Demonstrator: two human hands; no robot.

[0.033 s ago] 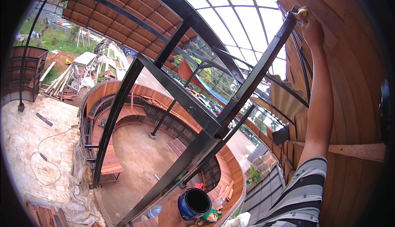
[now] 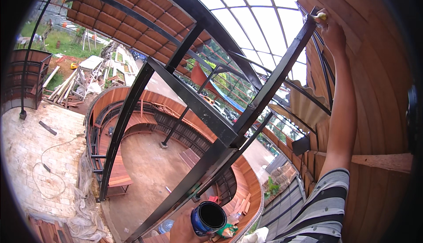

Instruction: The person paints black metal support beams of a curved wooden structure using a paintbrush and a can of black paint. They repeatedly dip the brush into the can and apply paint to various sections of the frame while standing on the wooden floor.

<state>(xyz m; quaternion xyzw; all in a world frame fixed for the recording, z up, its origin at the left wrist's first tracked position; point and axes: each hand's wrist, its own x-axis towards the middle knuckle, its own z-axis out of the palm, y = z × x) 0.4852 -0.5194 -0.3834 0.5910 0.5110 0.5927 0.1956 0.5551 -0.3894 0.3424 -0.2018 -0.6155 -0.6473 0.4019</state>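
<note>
My left hand (image 2: 181, 229) is closed round the side of a blue paint can (image 2: 200, 225) at the bottom centre, its round opening dark with black paint inside. Up at the top right, my outstretched right hand (image 2: 333, 35) grips a paintbrush with a yellowish handle (image 2: 323, 17). Its head meets the upper end of a black steel beam (image 2: 282, 73), and the fingers partly cover the brush. This beam rises at a slant from a joint with other black members near the middle of the view.
Wooden boards (image 2: 379, 89) curve close by my right arm. Far below lies a round seating area with wooden benches (image 2: 119, 172) and a brown floor (image 2: 150, 163). Pale paving (image 2: 26, 155) with a cable spreads at left. Crumpled plastic sheeting (image 2: 86, 216) lies beside it.
My right hand and the paintbrush have shifted slightly downward at the beam's end. The left hand and the paint can stay nearly still.
</note>
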